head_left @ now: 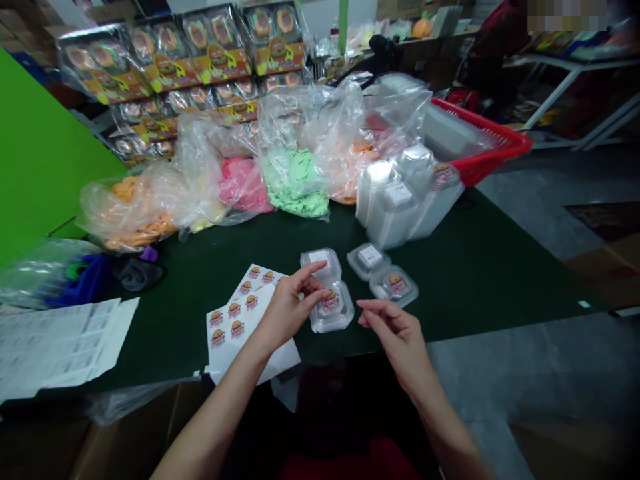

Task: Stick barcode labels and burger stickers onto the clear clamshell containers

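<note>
Over an opened clear plastic clamshell box, my left hand has its index finger stretched out and its thumb apart from it. The thumb tip is at a round burger sticker on the nearer half of the box; I cannot tell whether it touches the sticker. My right hand hovers just right of that box, fingertips pinched together; anything between them is too small to make out. Left of the box lie white sticker sheets with burger prints, partly under my left forearm. A second opened clamshell bears a white label and a burger sticker.
Stacked clear boxes stand at the back right, before a red basket. Bags of orange, pink and green pieces line the table's back. Packaged burger toys rise behind. Printed papers and a blue tape dispenser lie left.
</note>
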### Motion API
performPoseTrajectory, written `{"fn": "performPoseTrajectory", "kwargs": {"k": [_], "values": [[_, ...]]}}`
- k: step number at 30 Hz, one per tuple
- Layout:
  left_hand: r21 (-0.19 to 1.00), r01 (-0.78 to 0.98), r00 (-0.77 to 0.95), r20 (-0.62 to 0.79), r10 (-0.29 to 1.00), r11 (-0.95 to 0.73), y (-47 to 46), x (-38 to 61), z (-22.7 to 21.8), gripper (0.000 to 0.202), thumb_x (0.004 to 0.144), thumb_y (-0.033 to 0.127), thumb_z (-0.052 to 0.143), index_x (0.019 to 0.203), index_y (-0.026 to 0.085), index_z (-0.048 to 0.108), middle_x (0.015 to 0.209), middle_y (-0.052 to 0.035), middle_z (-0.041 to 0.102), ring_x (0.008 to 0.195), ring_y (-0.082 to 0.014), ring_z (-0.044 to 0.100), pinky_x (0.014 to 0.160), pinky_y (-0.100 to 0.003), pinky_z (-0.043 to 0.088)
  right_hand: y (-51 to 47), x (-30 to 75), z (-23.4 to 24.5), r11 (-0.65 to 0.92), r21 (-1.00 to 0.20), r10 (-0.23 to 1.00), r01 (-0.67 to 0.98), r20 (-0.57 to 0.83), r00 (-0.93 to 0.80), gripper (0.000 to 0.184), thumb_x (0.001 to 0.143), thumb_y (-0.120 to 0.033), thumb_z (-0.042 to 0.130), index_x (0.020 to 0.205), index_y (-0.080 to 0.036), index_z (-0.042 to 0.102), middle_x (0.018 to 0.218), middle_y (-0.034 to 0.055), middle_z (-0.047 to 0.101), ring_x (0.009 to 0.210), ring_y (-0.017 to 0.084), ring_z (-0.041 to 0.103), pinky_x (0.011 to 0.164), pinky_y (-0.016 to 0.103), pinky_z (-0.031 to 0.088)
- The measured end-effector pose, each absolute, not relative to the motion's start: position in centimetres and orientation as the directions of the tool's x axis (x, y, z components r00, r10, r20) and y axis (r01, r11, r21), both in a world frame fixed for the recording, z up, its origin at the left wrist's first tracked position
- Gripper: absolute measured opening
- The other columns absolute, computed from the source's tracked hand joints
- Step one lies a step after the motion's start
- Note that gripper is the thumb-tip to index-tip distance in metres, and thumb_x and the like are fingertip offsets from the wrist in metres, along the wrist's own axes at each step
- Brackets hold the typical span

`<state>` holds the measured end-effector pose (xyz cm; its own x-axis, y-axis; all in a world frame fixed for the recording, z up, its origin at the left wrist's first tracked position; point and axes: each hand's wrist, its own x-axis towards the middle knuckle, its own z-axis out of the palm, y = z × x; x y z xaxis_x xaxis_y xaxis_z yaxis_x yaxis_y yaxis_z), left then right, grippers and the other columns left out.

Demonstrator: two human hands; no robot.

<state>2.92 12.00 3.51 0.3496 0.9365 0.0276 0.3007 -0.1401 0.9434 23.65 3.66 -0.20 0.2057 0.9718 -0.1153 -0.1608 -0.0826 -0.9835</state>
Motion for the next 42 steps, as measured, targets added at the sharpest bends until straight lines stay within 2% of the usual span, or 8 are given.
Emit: {"fn": "performPoseTrajectory", "kwargs": {"k": [10, 19, 22, 27, 30, 36, 39, 42], "values": [[0.914, 0.341, 0.398, 0.071, 0.915, -0.219, 12.5, 2.6, 2.7, 0.051, 0.096, 0.028, 0.072, 0.146, 0.023, 0.063, 0.087, -0.0006, 0.073, 0.080, -0.0170, 0.066, 0.078, -0.030, 0.049, 3.9, 22.3, -0.3, -0.043, -0.998, 0.989, -0.046, -0.049, 0.138, 0.021, 0.097, -0.038, 0.069, 0.106, -0.024, 0.080, 0.090, 0.0036, 0.076, 0.086, 0.020, 0.070, 0.084, 0.035, 0.056], [0.862, 0.424, 0.371, 0.115, 0.922, -0.278, 11.6, 3.0, 2.9, 0.049, 0.099, 0.024, 0.067, 0.147, 0.025, 0.060, 0.089, 0.0002, 0.071, 0.080, -0.0169, 0.066, 0.078, -0.030, 0.051, 4.3, 21.1, 0.1, 0.266, -0.875, 0.952, 0.405, 0.304, 0.031, 0.030, 0.104, -0.024, 0.058, 0.122, -0.032, 0.080, 0.107, 0.0067, 0.064, 0.102, 0.024, 0.063, 0.090, 0.042, 0.054], [0.822, 0.471, 0.350, 0.160, 0.923, -0.321, 10.9, 3.5, 2.8, 0.046, 0.101, 0.024, 0.065, 0.147, 0.026, 0.059, 0.098, -0.0027, 0.070, 0.087, -0.0185, 0.066, 0.086, -0.032, 0.053, 4.3, 21.0, -0.3, 0.270, -0.854, 0.951, 0.444, 0.309, 0.016, 0.033, 0.105, -0.023, 0.055, 0.125, -0.033, 0.079, 0.107, 0.0072, 0.063, 0.102, 0.025, 0.062, 0.091, 0.043, 0.055], [0.769, 0.564, 0.138, 0.273, 0.952, -0.302, 10.0, 3.4, 1.6, 0.060, 0.097, 0.032, 0.074, 0.152, 0.030, 0.051, 0.142, -0.0110, 0.053, 0.102, -0.0198, 0.063, 0.096, -0.038, 0.055, 4.3, 21.0, -0.6, 0.238, -0.865, 0.955, 0.441, 0.292, 0.058, 0.029, 0.104, -0.024, 0.056, 0.118, -0.032, 0.080, 0.108, 0.0074, 0.062, 0.105, 0.026, 0.063, 0.094, 0.045, 0.055], [0.815, 0.539, -0.004, 0.254, 0.967, -0.212, 8.8, 2.9, 0.1, 0.045, 0.103, 0.038, 0.065, 0.145, 0.025, 0.057, 0.139, -0.0123, 0.055, 0.112, -0.0230, 0.063, 0.101, -0.042, 0.055, 4.6, 20.8, -0.6, 0.199, -0.882, 0.950, 0.428, 0.280, 0.136, 0.031, 0.105, -0.031, 0.056, 0.131, -0.030, 0.074, 0.120, 0.0100, 0.063, 0.117, 0.028, 0.064, 0.104, 0.049, 0.054], [0.925, 0.377, -0.056, 0.064, 0.996, -0.038, 4.7, 3.7, -1.4, 0.046, 0.113, 0.044, 0.039, 0.148, 0.023, 0.060, 0.157, -0.0140, 0.054, 0.150, -0.0278, 0.047, 0.128, -0.054, 0.036, 5.2, 19.4, -1.0, 0.120, -0.890, 0.988, 0.439, 0.149, 0.033, 0.068, 0.097, -0.046, 0.071, 0.160, -0.033, 0.049, 0.161, 0.0130, 0.046, 0.151, 0.036, 0.047, 0.122, 0.059, 0.044], [0.926, 0.373, -0.030, 0.078, 0.997, -0.061, 3.5, 4.5, -1.0, 0.050, 0.114, 0.046, 0.034, 0.157, 0.028, 0.054, 0.173, -0.0099, 0.038, 0.162, -0.0276, 0.031, 0.134, -0.057, 0.023, 5.3, 18.7, -1.2, 0.108, -0.889, 0.991, 0.445, 0.134, 0.029, 0.075, 0.095, -0.044, 0.074, 0.163, -0.035, 0.043, 0.164, 0.0127, 0.043, 0.154, 0.037, 0.044, 0.123, 0.060, 0.043], [0.926, 0.364, 0.024, 0.095, 0.995, -0.097, 3.3, 4.8, -0.7, 0.051, 0.114, 0.047, 0.032, 0.156, 0.030, 0.055, 0.173, -0.0072, 0.040, 0.164, -0.0269, 0.028, 0.135, -0.057, 0.020, 5.3, 18.6, -1.2, 0.128, -0.888, 0.985, 0.442, 0.165, 0.046, 0.073, 0.096, -0.039, 0.072, 0.163, -0.035, 0.043, 0.159, 0.0128, 0.048, 0.150, 0.035, 0.048, 0.122, 0.059, 0.045]]}}
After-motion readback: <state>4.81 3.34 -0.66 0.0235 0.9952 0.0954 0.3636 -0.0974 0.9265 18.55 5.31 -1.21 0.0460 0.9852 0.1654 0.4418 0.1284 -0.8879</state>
